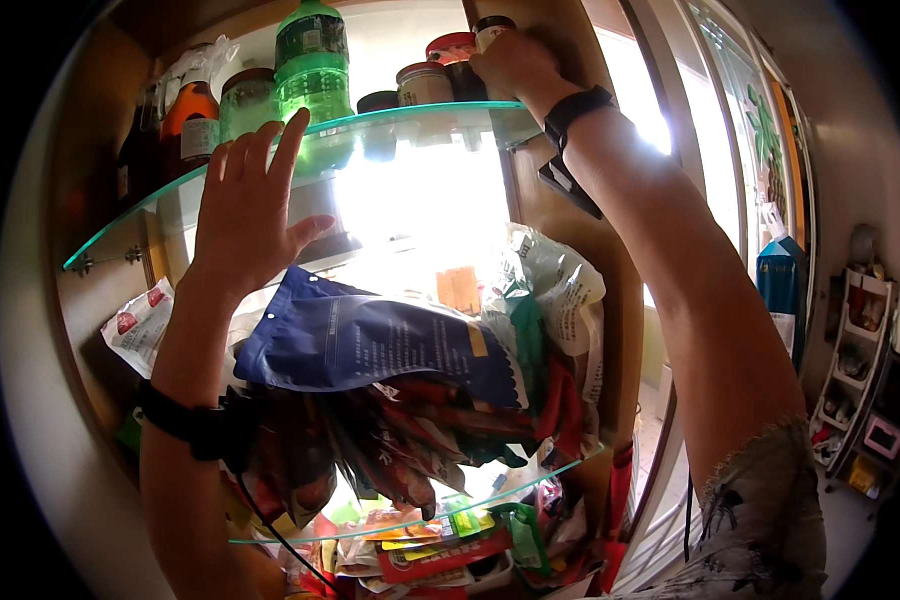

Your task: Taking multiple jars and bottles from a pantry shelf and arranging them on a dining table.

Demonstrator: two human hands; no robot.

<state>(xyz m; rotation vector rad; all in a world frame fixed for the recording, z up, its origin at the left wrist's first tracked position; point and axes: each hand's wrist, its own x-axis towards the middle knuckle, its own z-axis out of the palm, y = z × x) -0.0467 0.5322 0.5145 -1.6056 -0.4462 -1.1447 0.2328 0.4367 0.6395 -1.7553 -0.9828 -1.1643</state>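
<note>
My right hand reaches up to the right end of the upper glass shelf, its fingers closed round a small dark-lidded jar. Beside that jar stand a red-lidded jar, a pale jar with a brownish lid and a low dark-lidded jar. My left hand is raised with its fingers spread at the shelf's front edge and holds nothing. Just behind its fingertips are a green plastic bottle and a wide lidded glass jar.
Farther left stands an orange bottle next to a dark bottle. A dark blue bag and many packets fill the middle shelf below my hands. More packages lie lower down. A wheeled rack stands at the far right.
</note>
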